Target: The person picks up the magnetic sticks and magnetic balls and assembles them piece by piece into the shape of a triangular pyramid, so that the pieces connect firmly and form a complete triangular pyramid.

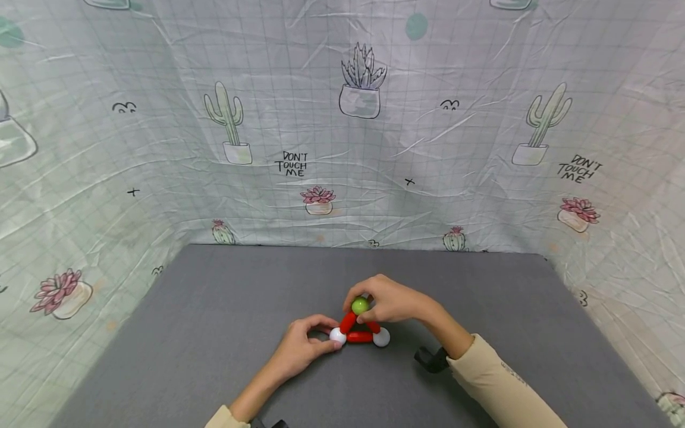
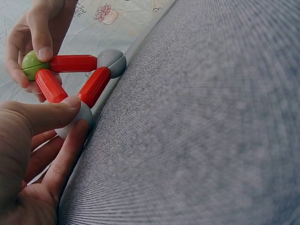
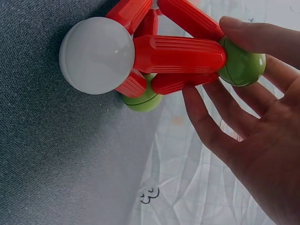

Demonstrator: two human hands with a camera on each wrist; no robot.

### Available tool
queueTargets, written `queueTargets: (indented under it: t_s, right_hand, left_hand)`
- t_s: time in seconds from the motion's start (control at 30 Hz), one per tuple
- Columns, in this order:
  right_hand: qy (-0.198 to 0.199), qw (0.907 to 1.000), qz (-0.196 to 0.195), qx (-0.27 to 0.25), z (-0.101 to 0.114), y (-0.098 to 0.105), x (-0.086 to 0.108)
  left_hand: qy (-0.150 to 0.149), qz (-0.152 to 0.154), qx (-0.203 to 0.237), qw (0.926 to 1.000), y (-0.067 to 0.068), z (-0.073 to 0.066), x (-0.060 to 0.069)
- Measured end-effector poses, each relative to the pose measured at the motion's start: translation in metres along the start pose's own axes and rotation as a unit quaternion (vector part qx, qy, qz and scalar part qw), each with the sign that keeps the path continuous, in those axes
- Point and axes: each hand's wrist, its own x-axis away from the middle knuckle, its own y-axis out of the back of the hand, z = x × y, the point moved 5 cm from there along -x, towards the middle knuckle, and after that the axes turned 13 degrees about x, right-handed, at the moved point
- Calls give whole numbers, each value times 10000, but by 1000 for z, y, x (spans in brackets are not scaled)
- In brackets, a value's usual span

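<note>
A small pyramid of red rods (image 1: 360, 337) joined by balls stands on the grey tabletop. Its top is a green ball (image 1: 360, 305), which my right hand (image 1: 393, 299) holds between thumb and fingers. At the lower left corner, my left hand (image 1: 302, 348) pinches a white ball (image 1: 338, 336) between thumb and index finger. Another white ball (image 1: 382, 337) forms the lower right corner, with no hand on it. The right wrist view also reveals a second green ball (image 3: 142, 101) low at the back, partly covered by rods.
The grey tabletop (image 1: 257, 285) spreads around both hands. A pale sheet (image 1: 396, 208) printed with potted plants hangs behind it and along both sides. A black device (image 1: 430, 359) sits at the right wrist, beside the beige sleeve (image 1: 497, 377).
</note>
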Motion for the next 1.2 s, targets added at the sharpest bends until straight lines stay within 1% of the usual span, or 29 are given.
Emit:
queueTargets:
  t_s: [0.2, 0.4, 0.5, 0.73, 1.07, 1.2]
  right_hand:
    - [104, 9998, -23, 138, 0, 0, 1]
    - [114, 9993, -105, 332, 1, 1, 1]
    - [49, 9998, -68, 206, 1, 1, 2]
    - [-119, 9991, -80, -397, -4, 4, 11]
    - [-103, 9982, -183, -562, -5, 5, 16]
    - [-106, 9982, -198, -554, -4, 5, 16]
  left_hand:
    - [-10, -11, 8, 10000, 0, -1, 0]
    - [5, 33, -12, 10000, -1, -1, 1]
    - [-9, 19, -60, 10000, -1, -2, 1]
    - [-49, -21, -120, 9999, -1, -2, -2]
    - [-72, -50, -102, 9999, 0, -1, 1]
    - [-43, -35, -72, 10000, 0, -2, 1]
